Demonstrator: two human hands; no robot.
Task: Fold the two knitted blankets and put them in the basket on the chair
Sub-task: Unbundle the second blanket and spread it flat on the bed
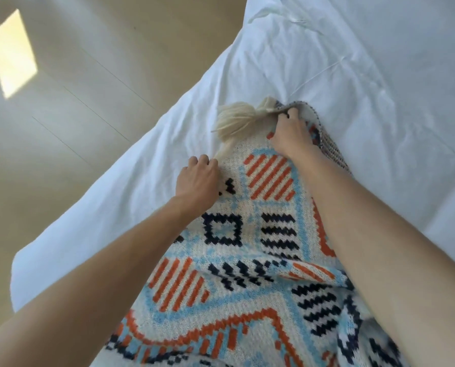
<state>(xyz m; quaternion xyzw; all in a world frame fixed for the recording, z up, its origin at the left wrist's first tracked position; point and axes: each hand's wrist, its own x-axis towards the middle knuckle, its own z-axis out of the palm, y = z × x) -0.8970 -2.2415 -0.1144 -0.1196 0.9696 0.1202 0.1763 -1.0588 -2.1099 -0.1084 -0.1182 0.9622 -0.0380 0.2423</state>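
While a sunlit patch (12,53) glows on the beige floor (94,75) far left, the white bed (353,62) fills the rest. Left hand (198,178) sits on the near-left edge of the patterned knitted blanket (234,287), fingers curled down on the fabric beside a cream tassel (233,119); can't tell if it's really gripping. The blanket's spread on the bed, running toward the camera. Right hand (291,133) is farther up, closed around the folded top corner, pinching the layers right by the tassel.
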